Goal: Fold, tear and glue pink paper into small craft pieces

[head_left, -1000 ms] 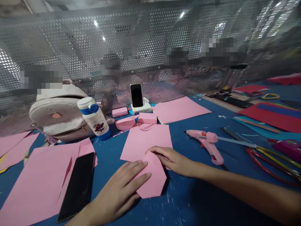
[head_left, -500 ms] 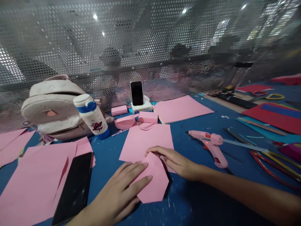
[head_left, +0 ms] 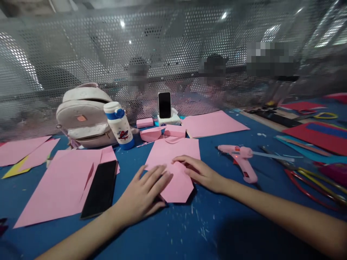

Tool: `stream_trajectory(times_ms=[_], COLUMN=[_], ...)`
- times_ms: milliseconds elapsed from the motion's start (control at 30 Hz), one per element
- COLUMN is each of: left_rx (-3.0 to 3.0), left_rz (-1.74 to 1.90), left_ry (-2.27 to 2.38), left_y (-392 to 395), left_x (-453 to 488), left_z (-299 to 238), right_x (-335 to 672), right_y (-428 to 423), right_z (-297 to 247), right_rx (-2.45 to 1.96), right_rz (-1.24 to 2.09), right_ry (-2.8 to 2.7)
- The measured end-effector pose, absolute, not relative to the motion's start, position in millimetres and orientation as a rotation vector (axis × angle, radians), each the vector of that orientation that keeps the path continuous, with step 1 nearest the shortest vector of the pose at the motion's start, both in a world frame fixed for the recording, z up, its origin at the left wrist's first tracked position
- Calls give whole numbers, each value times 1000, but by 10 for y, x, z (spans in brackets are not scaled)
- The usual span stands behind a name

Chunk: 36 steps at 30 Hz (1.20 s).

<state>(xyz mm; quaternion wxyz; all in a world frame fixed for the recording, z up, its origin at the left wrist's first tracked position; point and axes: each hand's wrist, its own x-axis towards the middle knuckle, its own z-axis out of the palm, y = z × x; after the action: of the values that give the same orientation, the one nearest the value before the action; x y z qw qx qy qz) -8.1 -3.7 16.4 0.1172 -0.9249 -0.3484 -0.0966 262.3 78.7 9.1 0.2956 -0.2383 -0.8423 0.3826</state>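
A folded pink paper piece (head_left: 179,186) with cut-off corners lies in front of me, overlapping a larger pink sheet (head_left: 173,148). My left hand (head_left: 145,191) lies over its left side, fingers spread flat on the paper and thumb by the lower left edge. At the upper right, my right hand (head_left: 203,175) grips the piece, with its fingers curled round the top and right edges. Part of the right fingers is hidden. Just beyond the sheet are small folded pink paper shapes (head_left: 175,131). A pink glue gun (head_left: 241,157) with a glue stick lies right of my right hand.
To the left are pink sheets (head_left: 62,180), a black phone (head_left: 100,191), a bottle (head_left: 119,126) and a pale backpack (head_left: 84,119). An upright phone (head_left: 165,104) stands ahead, before a perforated metal screen (head_left: 173,54). Scissors (head_left: 306,177) and red paper (head_left: 320,135) lie right.
My view has shifted, so the table things at left appear further right. Both hands and the folded paper piece now appear higher in view, and my right thumb shows at the piece's right edge.
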Motion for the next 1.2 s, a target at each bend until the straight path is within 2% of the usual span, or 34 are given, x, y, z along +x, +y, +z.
stream_trajectory(times_ms=[200,300,933,1200], left_rx=[-2041,-1984,-2260,-2452], left_rz=[70,206,44,-4], left_ry=[-1843,-2009,-1687,-1732], left_y=[-104,-119,-87,-74], left_x=[-344,-445,-473,-425], left_z=[346,329,66,-76], right_x=[2598,2579,2589,2595], right_y=[768,772,714,729], right_z=[97,107,177,153], right_rx=[-687,-698,-743,-731], right_rz=[932,909,860,862], right_ry=[-2299,-2294,-2366,-2365])
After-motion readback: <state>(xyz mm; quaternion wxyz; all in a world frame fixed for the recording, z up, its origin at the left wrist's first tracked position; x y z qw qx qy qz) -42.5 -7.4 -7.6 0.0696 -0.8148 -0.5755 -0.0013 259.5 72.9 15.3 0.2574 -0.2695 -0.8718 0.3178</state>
